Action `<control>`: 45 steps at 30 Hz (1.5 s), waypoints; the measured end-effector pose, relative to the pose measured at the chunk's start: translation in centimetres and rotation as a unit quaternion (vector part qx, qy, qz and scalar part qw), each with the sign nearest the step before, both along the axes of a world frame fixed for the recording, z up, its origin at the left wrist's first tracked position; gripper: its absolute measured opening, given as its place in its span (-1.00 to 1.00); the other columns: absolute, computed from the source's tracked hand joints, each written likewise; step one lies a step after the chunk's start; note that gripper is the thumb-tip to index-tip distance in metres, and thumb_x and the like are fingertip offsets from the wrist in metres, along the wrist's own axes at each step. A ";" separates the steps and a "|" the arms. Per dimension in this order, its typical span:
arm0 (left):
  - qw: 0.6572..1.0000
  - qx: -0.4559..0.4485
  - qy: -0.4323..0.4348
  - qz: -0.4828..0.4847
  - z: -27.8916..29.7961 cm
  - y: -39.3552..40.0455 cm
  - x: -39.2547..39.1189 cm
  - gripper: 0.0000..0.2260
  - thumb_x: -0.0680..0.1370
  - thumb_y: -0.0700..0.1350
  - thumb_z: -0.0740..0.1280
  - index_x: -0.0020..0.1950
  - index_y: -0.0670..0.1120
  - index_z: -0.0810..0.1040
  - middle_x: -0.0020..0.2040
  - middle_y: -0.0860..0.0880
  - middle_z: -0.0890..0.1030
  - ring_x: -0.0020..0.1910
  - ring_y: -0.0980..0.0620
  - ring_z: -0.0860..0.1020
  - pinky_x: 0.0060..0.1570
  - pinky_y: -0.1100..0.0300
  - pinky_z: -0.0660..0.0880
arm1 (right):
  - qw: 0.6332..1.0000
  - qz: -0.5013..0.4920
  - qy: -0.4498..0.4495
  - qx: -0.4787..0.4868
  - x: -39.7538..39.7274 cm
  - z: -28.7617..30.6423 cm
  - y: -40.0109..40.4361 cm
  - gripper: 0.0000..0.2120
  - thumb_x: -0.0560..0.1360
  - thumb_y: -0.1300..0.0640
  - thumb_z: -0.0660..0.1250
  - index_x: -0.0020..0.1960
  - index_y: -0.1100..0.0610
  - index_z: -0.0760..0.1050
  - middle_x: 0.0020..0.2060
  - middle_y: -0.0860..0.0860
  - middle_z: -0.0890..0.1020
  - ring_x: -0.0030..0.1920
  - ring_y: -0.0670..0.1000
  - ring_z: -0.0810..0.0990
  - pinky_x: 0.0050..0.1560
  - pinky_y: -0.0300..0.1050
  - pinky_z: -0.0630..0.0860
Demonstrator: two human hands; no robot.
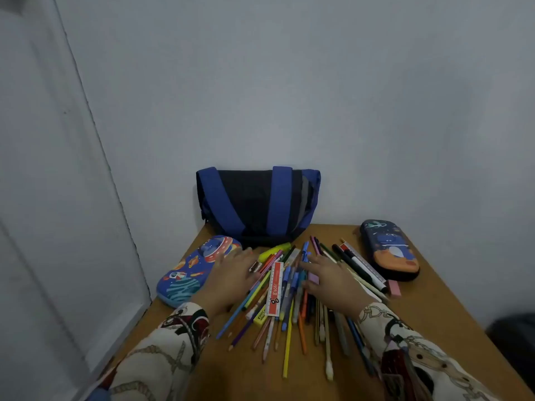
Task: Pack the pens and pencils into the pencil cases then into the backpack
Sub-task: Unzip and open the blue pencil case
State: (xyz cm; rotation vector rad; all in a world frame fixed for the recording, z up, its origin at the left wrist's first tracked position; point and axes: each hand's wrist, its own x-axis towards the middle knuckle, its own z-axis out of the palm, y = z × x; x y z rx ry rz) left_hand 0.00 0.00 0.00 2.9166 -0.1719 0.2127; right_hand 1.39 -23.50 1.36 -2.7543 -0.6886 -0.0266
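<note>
Matt wooden table (434, 328), cloth backpack (257, 204), glossy pencil cases (390, 250).

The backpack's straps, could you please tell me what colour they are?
Bright blue straps on a dark backpack, seen in the head view.

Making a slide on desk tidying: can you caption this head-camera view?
Both hands, left and right, spread over loose pens and pencils between two closed pencil cases, backpack behind.

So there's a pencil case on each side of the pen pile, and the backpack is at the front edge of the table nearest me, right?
Not quite. The head view shows the backpack at the far edge, against the wall. The pencil cases do flank the pen pile.
</note>
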 end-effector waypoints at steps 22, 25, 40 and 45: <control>0.978 0.026 0.104 0.181 -1.0 8.6 1.9 -0.22 0.48 0.27 0.28 0.58 0.09 -0.02 0.58 -0.14 -0.01 0.52 -0.30 0.01 0.44 -0.25 -0.02 | 0.999 0.033 0.016 -0.026 3.0 -1.9 2.9 -0.54 0.61 -0.04 0.18 0.50 -0.08 0.25 0.52 -0.06 0.24 0.53 -0.03 0.10 0.51 0.16 0.01; 0.975 0.010 0.124 0.182 -1.3 8.9 2.1 -0.14 0.44 0.34 0.31 0.58 0.11 -0.06 0.58 -0.12 0.01 0.50 -0.29 0.08 0.42 -0.25 0.04 | 0.999 0.038 0.015 -0.033 2.9 -1.5 3.8 -0.55 0.62 -0.03 0.18 0.50 -0.06 0.26 0.51 -0.05 0.26 0.52 -0.02 0.13 0.50 0.14 0.05; 0.950 -0.300 0.028 0.083 2.1 4.2 0.7 -0.29 0.40 0.10 0.49 0.48 0.06 0.26 0.25 0.00 0.47 0.09 0.01 0.54 0.01 0.15 0.53 | 0.964 -0.016 0.128 0.232 2.4 -1.1 6.3 -0.60 0.64 0.06 0.17 0.46 0.08 0.34 0.43 0.03 0.40 0.40 0.00 0.37 0.29 -0.17 0.33; 0.930 -0.360 0.067 0.035 2.3 1.4 0.3 -0.25 0.31 0.11 0.52 0.44 0.07 0.32 0.23 0.02 0.51 0.06 0.04 0.57 0.09 -0.01 0.58 | 0.855 -0.094 0.203 0.468 2.4 -0.7 6.2 -0.66 0.65 0.04 0.14 0.36 0.16 0.42 0.21 0.10 0.57 0.17 0.03 0.56 0.19 -0.02 0.51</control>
